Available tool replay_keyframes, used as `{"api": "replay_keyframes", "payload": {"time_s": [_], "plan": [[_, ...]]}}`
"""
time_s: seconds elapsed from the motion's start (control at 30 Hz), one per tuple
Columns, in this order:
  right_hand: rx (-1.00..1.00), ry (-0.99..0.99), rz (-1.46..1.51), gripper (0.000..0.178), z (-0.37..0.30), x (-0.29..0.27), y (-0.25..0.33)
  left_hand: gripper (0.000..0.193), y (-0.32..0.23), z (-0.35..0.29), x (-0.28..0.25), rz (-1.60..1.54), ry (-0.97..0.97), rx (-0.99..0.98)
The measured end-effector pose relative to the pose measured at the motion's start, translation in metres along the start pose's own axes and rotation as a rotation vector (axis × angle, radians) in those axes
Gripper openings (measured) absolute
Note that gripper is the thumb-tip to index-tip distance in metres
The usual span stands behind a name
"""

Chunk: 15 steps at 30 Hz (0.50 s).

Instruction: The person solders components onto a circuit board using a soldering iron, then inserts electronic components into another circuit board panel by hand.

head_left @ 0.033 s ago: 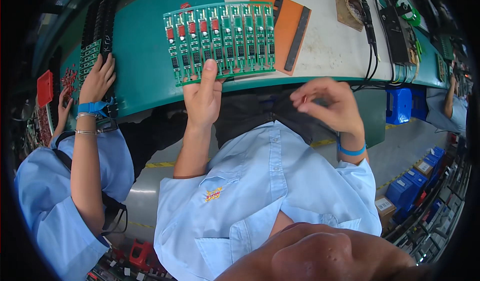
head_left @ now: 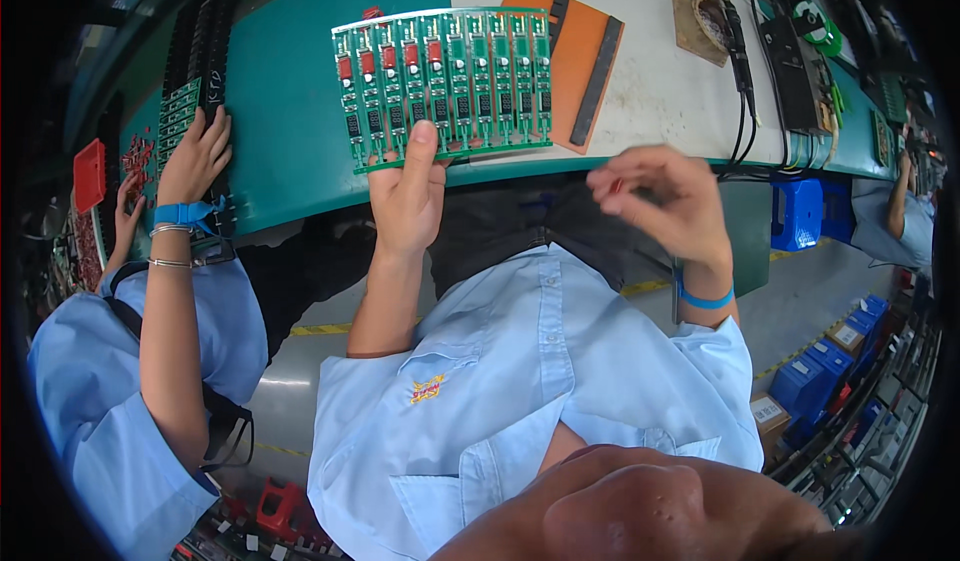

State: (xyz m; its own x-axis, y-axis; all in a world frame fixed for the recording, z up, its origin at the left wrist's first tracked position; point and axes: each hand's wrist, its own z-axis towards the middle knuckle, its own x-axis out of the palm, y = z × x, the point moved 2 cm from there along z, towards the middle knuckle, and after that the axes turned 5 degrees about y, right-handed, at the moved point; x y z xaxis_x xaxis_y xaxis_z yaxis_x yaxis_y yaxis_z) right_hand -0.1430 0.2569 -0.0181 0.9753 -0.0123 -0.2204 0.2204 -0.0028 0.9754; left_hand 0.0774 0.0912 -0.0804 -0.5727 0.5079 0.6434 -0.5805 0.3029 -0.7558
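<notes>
My left hand grips the lower edge of a green circuit board panel, thumb on its front face. The panel is tilted up toward me above the bench edge. It is made of several narrow strips side by side, each with a dark display block near its bottom. Red rectangular parts sit on the strips at the left; the strips at the right show none. To the right of the panel, apart from it, my right hand pinches a small red part between thumb and fingers.
An orange board with dark strips lies behind the panel on the bench. Further right are a soldering iron with cables and a black box. At left, a co-worker's hand touches another green panel beside scattered red parts.
The panel has shifted very slightly right in my left hand. My right hand has moved and turned a little, and the red part in its pinch shows more plainly.
</notes>
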Motion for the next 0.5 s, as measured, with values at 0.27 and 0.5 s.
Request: {"api": "replay_keyframes", "payload": {"time_s": [0.27,0.5], "plan": [[-0.315,-0.28,-0.28,0.022,0.071,-0.001,0.039,0.043,0.005,0.002,0.014,0.159,0.048,0.058],[-0.441,-0.275,-0.618,0.024,0.111,0.029,0.053,0.042,-0.008,-0.001,-0.004,0.222,0.077,0.104]]}}
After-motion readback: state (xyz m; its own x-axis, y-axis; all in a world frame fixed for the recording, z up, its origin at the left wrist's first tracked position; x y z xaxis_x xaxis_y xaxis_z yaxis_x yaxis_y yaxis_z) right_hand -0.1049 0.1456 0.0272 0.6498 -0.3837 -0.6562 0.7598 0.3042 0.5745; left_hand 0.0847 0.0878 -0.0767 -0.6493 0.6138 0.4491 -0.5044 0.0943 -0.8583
